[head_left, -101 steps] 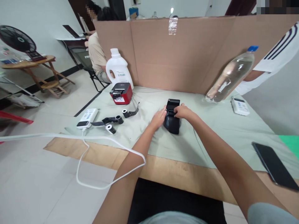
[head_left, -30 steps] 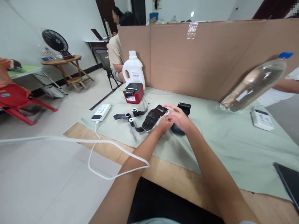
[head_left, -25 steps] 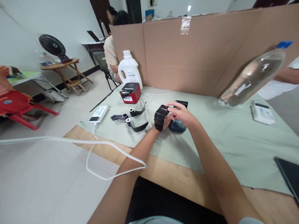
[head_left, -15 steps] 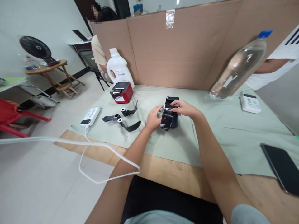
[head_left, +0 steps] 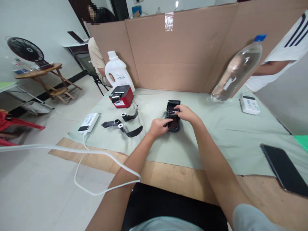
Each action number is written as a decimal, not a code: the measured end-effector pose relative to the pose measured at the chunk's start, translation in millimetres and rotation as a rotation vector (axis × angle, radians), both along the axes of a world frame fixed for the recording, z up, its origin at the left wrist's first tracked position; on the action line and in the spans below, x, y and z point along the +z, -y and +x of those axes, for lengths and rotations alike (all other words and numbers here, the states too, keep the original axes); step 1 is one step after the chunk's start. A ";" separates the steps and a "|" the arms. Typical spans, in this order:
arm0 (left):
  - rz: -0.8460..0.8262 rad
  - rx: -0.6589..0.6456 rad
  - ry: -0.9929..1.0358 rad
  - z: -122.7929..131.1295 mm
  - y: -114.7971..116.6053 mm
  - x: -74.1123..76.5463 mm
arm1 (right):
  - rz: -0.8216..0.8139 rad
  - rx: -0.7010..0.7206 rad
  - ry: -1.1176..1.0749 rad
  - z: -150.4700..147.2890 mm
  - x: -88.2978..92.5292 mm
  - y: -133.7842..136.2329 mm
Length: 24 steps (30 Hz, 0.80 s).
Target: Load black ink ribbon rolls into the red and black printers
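Both hands meet at the small black printer (head_left: 173,116) on the green cloth (head_left: 216,128): left hand (head_left: 158,127) grips its near-left edge, right hand (head_left: 184,112) pinches the dark roll (head_left: 173,121) inside its open bay, lid raised away from the person.

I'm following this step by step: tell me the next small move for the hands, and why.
Probably press the dark roll fully down into the black printer. Its lid stands open, the left hand steadies the near edge, and the right hand has fingers at the compartment; how deep the roll sits is unclear.

Both hands (head_left: 168,120) at black printer (head_left: 173,119)
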State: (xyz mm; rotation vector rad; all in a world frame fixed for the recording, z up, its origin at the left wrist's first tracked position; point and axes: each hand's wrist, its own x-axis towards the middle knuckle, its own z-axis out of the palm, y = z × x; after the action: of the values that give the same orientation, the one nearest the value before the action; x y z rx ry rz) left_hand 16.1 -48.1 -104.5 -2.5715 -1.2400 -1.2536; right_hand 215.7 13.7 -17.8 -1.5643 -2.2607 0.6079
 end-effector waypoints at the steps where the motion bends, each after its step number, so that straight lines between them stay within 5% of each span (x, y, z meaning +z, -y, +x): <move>1: 0.001 0.000 0.005 -0.4 -0.2 -0.5 | 0.001 -0.006 -0.006 -0.6 0.0 0.2; 10: 0.010 -0.016 0.036 0.7 0.1 0.3 | -0.135 -0.016 -0.206 5.1 5.8 3.6; 24: -0.019 -0.006 0.013 0.6 0.4 0.5 | 0.031 -0.051 0.085 -3.2 -4.3 6.7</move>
State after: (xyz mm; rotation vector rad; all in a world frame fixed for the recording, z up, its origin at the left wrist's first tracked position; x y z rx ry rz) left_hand 16.6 -48.6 -104.0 -2.5861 -1.2531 -1.2677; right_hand 212.5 6.9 -22.1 -1.6569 -2.2720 0.4990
